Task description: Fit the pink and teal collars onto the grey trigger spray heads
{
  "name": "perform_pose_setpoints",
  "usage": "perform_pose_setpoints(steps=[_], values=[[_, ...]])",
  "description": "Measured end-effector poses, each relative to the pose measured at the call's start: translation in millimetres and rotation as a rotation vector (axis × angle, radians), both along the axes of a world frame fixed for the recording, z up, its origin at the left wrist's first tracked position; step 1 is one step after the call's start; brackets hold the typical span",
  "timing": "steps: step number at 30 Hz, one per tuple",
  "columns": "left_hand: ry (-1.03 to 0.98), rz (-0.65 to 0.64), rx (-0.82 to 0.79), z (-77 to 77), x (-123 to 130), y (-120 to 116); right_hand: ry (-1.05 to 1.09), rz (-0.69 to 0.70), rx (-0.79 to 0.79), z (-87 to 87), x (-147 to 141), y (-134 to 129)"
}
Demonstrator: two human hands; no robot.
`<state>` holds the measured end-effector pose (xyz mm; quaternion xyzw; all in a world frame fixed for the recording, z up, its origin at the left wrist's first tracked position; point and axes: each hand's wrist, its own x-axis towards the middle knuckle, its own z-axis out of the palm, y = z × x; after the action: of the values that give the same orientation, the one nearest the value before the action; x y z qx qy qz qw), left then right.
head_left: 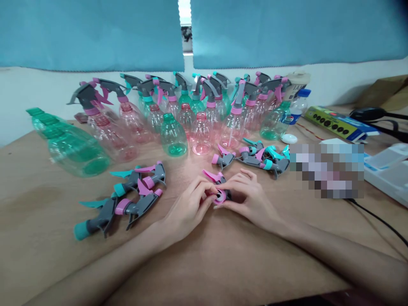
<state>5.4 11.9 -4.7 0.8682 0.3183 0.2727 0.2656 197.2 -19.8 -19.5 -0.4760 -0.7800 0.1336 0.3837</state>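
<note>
Our left hand (194, 202) and right hand (254, 197) meet over the table (204, 263), fingers narrowed on one pink-and-grey spray head (224, 196). We observe its collar facing us, left fingertips at the collar, right hand steadying the other side. We cannot tell whether it touches the table. We record four loose spray heads (137, 209) at left and a second cluster (251, 159) at right. Behind, we note an open green bottle (174, 138) beside an open pink bottle (201, 135).
</note>
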Motion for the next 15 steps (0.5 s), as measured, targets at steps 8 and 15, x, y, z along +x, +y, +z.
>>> perform_pose_setpoints(steps=[8,15], values=[[0.074,-0.006,0.001,2.1,0.3,-0.1,-0.057,-0.016,0.018,1.4,-0.4,-1.2],[0.051,0.014,-0.006,-0.5,-0.6,3.1,-0.079,-0.018,0.003,1.1,-1.6,0.9]])
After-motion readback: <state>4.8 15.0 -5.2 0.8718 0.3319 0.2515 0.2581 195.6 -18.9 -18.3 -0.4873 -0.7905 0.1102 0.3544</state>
